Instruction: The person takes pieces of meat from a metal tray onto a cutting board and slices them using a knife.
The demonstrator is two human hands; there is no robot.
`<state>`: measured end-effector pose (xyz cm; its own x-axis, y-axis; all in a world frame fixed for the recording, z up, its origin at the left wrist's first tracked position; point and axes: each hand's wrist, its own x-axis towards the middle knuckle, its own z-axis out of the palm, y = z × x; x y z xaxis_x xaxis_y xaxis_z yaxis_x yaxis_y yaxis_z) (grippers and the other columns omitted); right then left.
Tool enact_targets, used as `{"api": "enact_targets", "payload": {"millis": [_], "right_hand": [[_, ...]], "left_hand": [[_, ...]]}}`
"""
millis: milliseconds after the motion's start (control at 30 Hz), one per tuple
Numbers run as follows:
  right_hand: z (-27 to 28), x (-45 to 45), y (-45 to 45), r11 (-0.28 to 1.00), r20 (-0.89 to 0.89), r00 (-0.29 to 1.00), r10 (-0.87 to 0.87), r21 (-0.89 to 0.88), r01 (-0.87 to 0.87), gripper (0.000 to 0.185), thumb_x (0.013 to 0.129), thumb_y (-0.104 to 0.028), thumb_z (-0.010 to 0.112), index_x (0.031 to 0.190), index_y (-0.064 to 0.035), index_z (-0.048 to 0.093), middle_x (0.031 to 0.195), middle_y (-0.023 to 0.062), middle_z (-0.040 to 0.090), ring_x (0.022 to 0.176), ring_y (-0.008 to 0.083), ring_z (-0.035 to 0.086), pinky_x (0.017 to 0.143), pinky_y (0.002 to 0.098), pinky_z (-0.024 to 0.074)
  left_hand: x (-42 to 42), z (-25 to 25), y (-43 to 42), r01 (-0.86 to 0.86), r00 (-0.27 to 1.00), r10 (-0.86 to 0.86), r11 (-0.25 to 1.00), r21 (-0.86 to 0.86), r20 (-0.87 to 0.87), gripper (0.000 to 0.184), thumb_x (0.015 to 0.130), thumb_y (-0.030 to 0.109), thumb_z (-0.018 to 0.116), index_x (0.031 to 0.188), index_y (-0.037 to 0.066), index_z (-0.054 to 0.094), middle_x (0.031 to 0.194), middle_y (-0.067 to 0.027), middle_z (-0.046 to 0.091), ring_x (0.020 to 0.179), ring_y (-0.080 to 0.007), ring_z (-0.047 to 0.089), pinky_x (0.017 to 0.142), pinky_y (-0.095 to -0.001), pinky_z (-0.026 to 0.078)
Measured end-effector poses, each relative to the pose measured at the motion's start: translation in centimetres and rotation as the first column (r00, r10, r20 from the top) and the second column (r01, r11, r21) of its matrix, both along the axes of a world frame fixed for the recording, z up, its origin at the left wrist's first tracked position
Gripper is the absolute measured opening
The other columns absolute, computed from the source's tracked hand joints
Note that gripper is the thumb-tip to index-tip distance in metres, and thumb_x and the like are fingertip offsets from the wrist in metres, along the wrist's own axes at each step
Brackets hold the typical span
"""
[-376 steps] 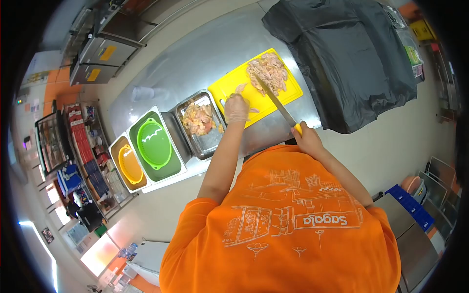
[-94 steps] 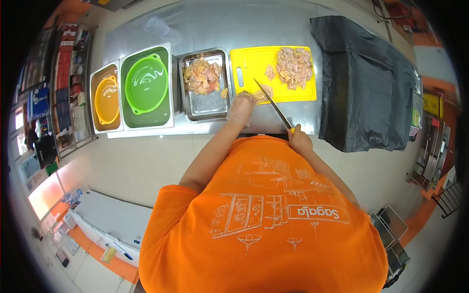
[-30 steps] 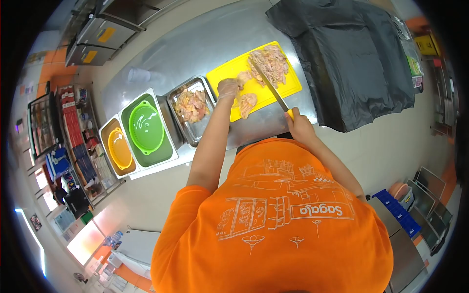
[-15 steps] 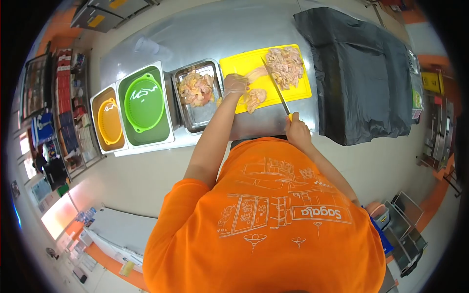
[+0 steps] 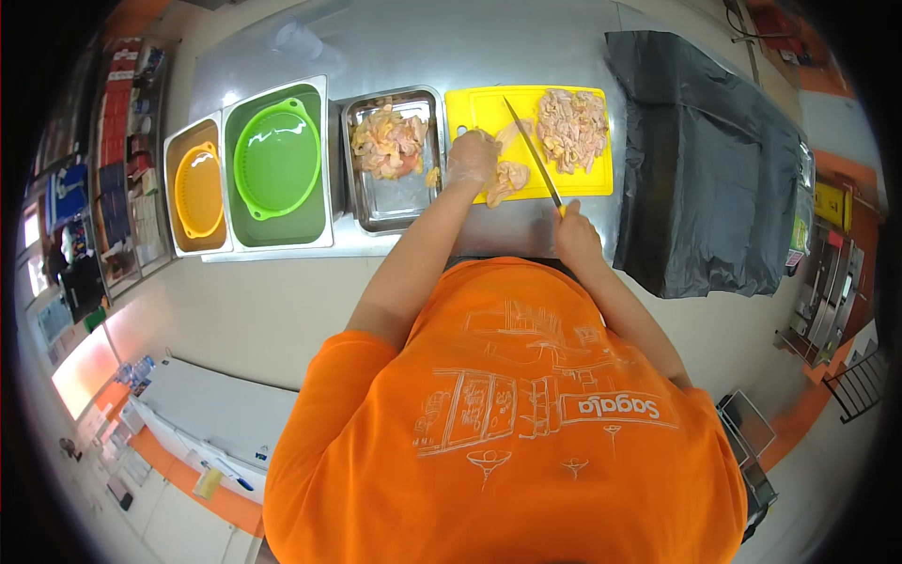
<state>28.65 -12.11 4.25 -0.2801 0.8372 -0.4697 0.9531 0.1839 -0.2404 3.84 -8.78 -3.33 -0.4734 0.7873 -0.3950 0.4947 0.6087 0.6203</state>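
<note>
Seems partway: cut meat (image 5: 573,132) piled on yellow cutting board (image 5: 470,100), right end; larger pieces (image 5: 507,181) near my gloved left hand (image 5: 473,158) — finger pose unclear. Uncut-looking meat (image 5: 388,143) remains in steel tray (image 5: 399,202), left — right hand (image 5: 578,240) wrapped around knife (image 5: 532,148).

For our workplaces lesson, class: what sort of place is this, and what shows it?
Probably a commercial kitchen: a large steel table, a metal tray of raw meat, and a knife held over a yellow cutting board.

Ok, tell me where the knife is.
Head view, right of centre: the knife is in the right hand, its blade over the yellow board beside the meat pile.
</note>
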Motion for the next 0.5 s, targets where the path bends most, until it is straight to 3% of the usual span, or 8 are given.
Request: {"api": "enact_targets", "payload": {"millis": [100,267,333,433,467,500], "right_hand": [[-3.7,-2.9,3.4,0.998,-0.037,0.999,0.014,0.064,-0.012,0.047,0.106,-0.039,0.048,0.121,0.0057,0.049,0.089,0.0303,0.07,0.083,0.0473,0.071,0.073,0.0564,0.0571],[-3.9,-3.5,3.8,0.994,-0.071,0.997,0.021,0.107,-0.013,0.054,0.106,-0.04,0.047,0.13,0.0088,0.047,0.089,0.0298,0.071,0.081,0.0472,0.071,0.071,0.0561,0.0574],[-3.7,-0.2,1.2,1.0,-0.055,0.998,-0.008,0.026,0.009,0.05,0.106,-0.04,0.047,0.124,0.0066,0.048,0.088,0.0296,0.071,0.081,0.0477,0.07,0.071,0.0563,0.057],[-1.5,3.4,-1.6,0.996,-0.005,0.998,-0.055,-0.068,0.054,0.045,0.106,-0.041,0.047,0.115,0.0035,0.048,0.086,0.03,0.07,0.08,0.0487,0.07,0.069,0.0581,0.0558],[-0.9,4.2,-2.0,0.996,0.002,0.999,-0.051,-0.075,0.051,0.044,0.106,-0.04,0.047,0.113,0.003,0.047,0.085,0.0302,0.07,0.079,0.0491,0.07,0.069,0.0585,0.0555],[-0.5,4.7,-2.2,0.995,0.009,0.999,-0.049,-0.084,0.049,0.042,0.107,-0.04,0.047,0.111,0.0024,0.047,0.085,0.0303,0.069,0.079,0.0495,0.069,0.069,0.059,0.0551]], "left_hand": [[-0.3,0.7,0.2,0.063,0.997,-0.061,0.997,-0.033,0.053,0.031,0.086,0.035,0.075,0.099,0.008,0.079,0.099,-0.0186,0.075,0.095,-0.0351,0.073,0.088,-0.0431,0.057],[-0.3,0.9,0.2,0.058,0.998,-0.057,0.998,-0.029,0.014,0.033,0.085,0.037,0.076,0.1,0.007,0.079,0.101,-0.0199,0.075,0.098,-0.0356,0.072,0.089,-0.0436,0.056],[-0.5,0.0,0.4,0.108,0.993,-0.108,0.994,-0.001,-0.041,0.037,0.084,0.039,0.077,0.099,0.005,0.078,0.095,-0.0197,0.076,0.093,-0.0332,0.074,0.085,-0.0418,0.057],[-1.2,-3.0,0.7,0.062,0.994,-0.068,0.996,0.066,0.091,0.04,0.083,0.04,0.079,0.095,0.002,0.078,0.086,-0.0173,0.076,0.085,-0.0277,0.076,0.079,-0.039,0.058],[-1.1,-3.6,0.9,0.0,0.989,-0.013,0.996,0.09,0.146,0.039,0.085,0.038,0.079,0.092,-0.001,0.077,0.078,-0.0147,0.075,0.075,-0.0224,0.075,0.073,-0.0348,0.058],[-0.8,-2.7,1.2,0.015,0.987,-0.031,0.995,0.099,0.158,0.037,0.086,0.036,0.077,0.092,-0.001,0.076,0.081,-0.0153,0.076,0.076,-0.0245,0.075,0.074,-0.0357,0.057]]}}
